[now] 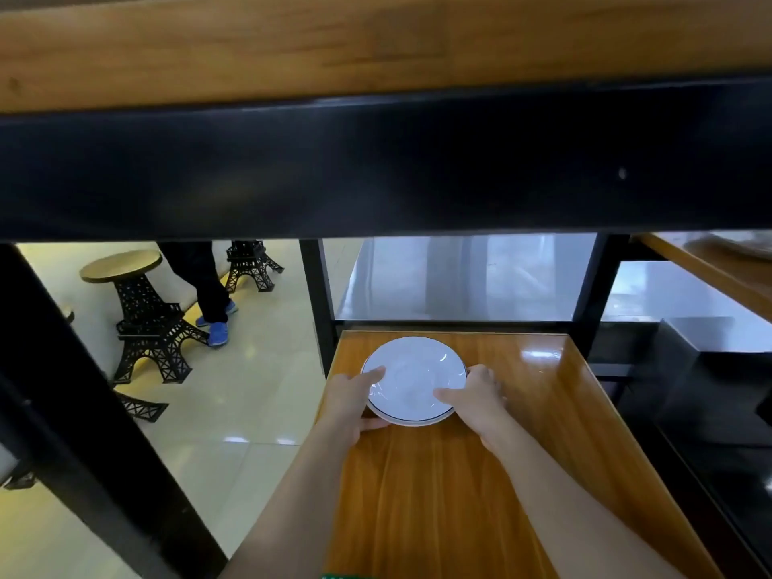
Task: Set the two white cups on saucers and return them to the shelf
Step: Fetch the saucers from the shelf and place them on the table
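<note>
A stack of white saucers with dark rims lies on the wooden shelf board; at least two rims show at its near edge. My left hand grips the stack's left edge, thumb on top and fingers under it. My right hand grips its right edge the same way. No white cup is in view.
A thick black beam with a wooden board above it fills the upper view. Black frame posts stand behind the shelf. Another wooden shelf is at right. On the tiled floor at left stand tower-shaped stools and a person's legs.
</note>
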Demonstrator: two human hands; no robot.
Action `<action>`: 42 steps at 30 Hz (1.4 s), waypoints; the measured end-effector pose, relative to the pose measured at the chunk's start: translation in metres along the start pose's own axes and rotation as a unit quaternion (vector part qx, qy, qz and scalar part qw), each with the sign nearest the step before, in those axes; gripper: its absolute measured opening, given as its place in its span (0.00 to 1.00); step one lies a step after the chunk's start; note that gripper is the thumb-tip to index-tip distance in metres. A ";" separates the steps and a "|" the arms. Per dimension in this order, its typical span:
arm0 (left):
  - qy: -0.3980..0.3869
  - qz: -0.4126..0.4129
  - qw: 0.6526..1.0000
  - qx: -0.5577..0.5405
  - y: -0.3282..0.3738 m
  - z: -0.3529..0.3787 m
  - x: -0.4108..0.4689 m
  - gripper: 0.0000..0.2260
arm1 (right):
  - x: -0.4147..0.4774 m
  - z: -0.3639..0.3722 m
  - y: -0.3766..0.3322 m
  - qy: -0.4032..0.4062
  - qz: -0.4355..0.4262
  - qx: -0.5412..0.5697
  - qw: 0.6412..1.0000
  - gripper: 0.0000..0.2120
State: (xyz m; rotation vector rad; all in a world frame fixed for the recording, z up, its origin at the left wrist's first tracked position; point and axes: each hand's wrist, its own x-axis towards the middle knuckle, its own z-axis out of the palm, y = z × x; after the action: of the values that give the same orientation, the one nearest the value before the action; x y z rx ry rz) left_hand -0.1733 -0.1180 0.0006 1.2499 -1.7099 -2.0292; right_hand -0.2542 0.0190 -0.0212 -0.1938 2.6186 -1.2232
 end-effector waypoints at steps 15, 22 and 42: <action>-0.022 0.111 0.992 0.054 -0.048 0.001 -0.112 0.17 | -0.108 -0.053 0.042 -0.098 -0.028 0.246 0.964 0.24; -0.021 0.117 0.993 -0.002 -0.095 0.005 -0.185 0.14 | -0.177 -0.077 0.082 -0.082 -0.037 0.286 0.954 0.18; -0.267 0.217 0.933 0.107 -0.217 0.069 -0.422 0.16 | -0.464 -0.195 0.238 0.228 0.054 0.321 0.918 0.22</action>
State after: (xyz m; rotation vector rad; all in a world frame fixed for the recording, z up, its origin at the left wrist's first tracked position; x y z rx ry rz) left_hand 0.1149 0.2657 0.0016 0.2974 -2.2398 -2.0468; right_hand 0.1338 0.4175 -0.0078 0.3948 2.3355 -2.2085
